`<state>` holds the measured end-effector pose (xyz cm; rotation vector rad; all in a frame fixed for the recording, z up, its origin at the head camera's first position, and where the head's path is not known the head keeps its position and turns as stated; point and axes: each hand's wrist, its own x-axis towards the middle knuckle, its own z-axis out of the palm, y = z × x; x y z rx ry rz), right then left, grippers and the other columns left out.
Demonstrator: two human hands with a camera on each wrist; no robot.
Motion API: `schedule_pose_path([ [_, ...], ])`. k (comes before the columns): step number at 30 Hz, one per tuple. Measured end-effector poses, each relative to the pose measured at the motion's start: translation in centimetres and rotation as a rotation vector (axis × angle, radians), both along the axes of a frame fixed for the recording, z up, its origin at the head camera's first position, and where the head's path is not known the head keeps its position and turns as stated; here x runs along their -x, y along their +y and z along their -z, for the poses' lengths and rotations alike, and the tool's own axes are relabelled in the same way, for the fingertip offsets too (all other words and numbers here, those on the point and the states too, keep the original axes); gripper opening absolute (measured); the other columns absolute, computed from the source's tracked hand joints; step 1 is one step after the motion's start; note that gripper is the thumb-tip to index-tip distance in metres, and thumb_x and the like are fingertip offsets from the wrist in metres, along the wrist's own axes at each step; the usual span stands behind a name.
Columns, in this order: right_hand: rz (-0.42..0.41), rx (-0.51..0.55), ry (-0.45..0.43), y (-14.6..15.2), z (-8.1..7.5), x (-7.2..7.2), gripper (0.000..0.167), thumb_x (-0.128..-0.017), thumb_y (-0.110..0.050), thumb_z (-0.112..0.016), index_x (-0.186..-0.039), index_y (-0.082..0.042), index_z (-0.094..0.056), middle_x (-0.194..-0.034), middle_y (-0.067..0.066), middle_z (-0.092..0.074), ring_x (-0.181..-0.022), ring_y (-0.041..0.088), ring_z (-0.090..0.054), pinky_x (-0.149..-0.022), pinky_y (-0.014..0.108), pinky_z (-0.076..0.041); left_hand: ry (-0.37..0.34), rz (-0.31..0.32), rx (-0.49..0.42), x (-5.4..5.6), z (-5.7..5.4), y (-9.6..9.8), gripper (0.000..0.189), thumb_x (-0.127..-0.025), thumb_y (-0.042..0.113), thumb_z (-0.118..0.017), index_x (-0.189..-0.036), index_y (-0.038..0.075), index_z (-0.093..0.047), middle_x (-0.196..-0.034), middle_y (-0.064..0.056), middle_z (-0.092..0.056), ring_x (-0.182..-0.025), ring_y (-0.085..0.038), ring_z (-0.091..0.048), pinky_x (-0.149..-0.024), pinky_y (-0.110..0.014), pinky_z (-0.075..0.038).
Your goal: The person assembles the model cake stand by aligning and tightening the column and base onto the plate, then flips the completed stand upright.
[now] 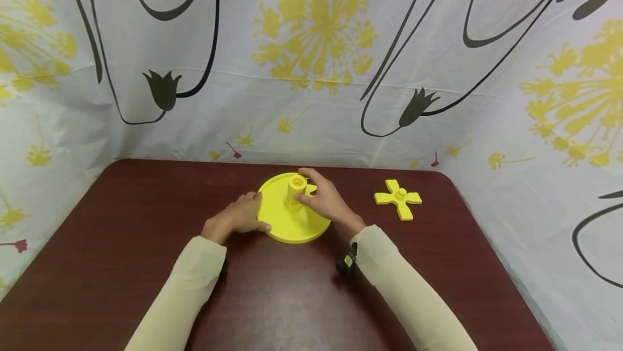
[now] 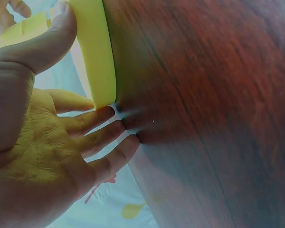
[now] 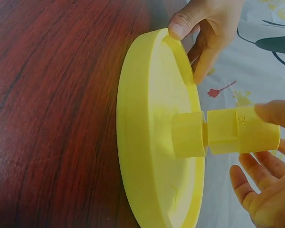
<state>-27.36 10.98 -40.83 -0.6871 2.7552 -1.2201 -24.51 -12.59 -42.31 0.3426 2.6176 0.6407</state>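
Yellow disc (image 1: 292, 227): on table (image 1: 272, 302), 12 o'clock | left hand (image 1: 245, 213): thumb and forefinger clamp 9-o'clock rim, other fingers spread | right hand (image 1: 327, 197): thumb and fingers pinch cylinder (image 3: 228, 131) atop central post (image 3: 187, 135) | cross (image 1: 400, 196): 3 o'clock of disc

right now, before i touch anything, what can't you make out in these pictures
Head view: the left edge of the yellow dish, partly covered by the left grip.
Right wrist view: the dish's lower end, cut off by the bottom edge; the right grip, cut off by the right edge.
Head view: the underside of the cross-shaped piece, hidden against the table.
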Motion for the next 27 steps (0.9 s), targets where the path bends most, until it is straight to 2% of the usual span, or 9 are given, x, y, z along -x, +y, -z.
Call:
schedule_pose_path([
  [4,-0.025,0.019,0.010,-0.06,0.00,0.04,0.061,-0.091,-0.007,-0.071,-0.146,-0.008,-0.045,-0.140,0.013,-0.054,-0.128,0.028,-0.053,-0.099,0.043,-0.050,0.003,-0.005,0.005,0.02,-0.08,0.04,0.100,-0.089,0.039,-0.073,-0.156,-0.007,-0.014,-0.157,-0.028,-0.023,-0.143,-0.042,-0.028,-0.112,-0.055,-0.031],
  [9,-0.012,0.028,0.010,-0.05,0.22,0.10,0.058,-0.092,-0.005,-0.069,-0.145,-0.006,-0.046,-0.134,0.013,-0.057,-0.124,0.028,-0.055,-0.097,0.044,-0.051,0.013,-0.005,0.020,0.01,-0.10,0.10,0.102,-0.088,0.040,-0.074,-0.155,-0.008,-0.013,-0.156,-0.028,-0.025,-0.142,-0.042,-0.029,-0.112,-0.054,-0.031],
  [16,0.024,0.029,0.014,-0.27,0.37,-0.03,0.058,-0.090,-0.009,-0.073,-0.143,-0.005,-0.048,-0.133,0.012,-0.058,-0.119,0.028,-0.058,-0.095,0.044,-0.052,0.016,-0.003,0.030,-0.10,-0.12,0.20,0.102,-0.089,0.040,-0.074,-0.155,-0.008,-0.014,-0.157,-0.028,-0.024,-0.143,-0.042,-0.028,-0.113,-0.053,-0.030],
  [23,0.079,-0.030,0.053,-0.72,0.60,-0.23,0.062,-0.087,-0.016,-0.078,-0.142,-0.007,-0.051,-0.136,0.011,-0.056,-0.119,0.028,-0.057,-0.097,0.043,-0.050,0.023,0.005,0.037,-0.21,-0.04,0.19,0.101,-0.089,0.040,-0.074,-0.155,-0.009,-0.014,-0.157,-0.028,-0.024,-0.143,-0.043,-0.028,-0.113,-0.053,-0.030],
  [27,0.079,-0.032,0.071,-0.82,0.77,-0.25,0.063,-0.087,-0.020,-0.078,-0.142,-0.007,-0.052,-0.135,0.011,-0.056,-0.118,0.030,-0.058,-0.097,0.044,-0.050,0.027,0.005,0.049,-0.18,0.06,0.17,0.101,-0.089,0.040,-0.073,-0.155,-0.008,-0.014,-0.157,-0.028,-0.025,-0.143,-0.042,-0.028,-0.113,-0.053,-0.030],
])
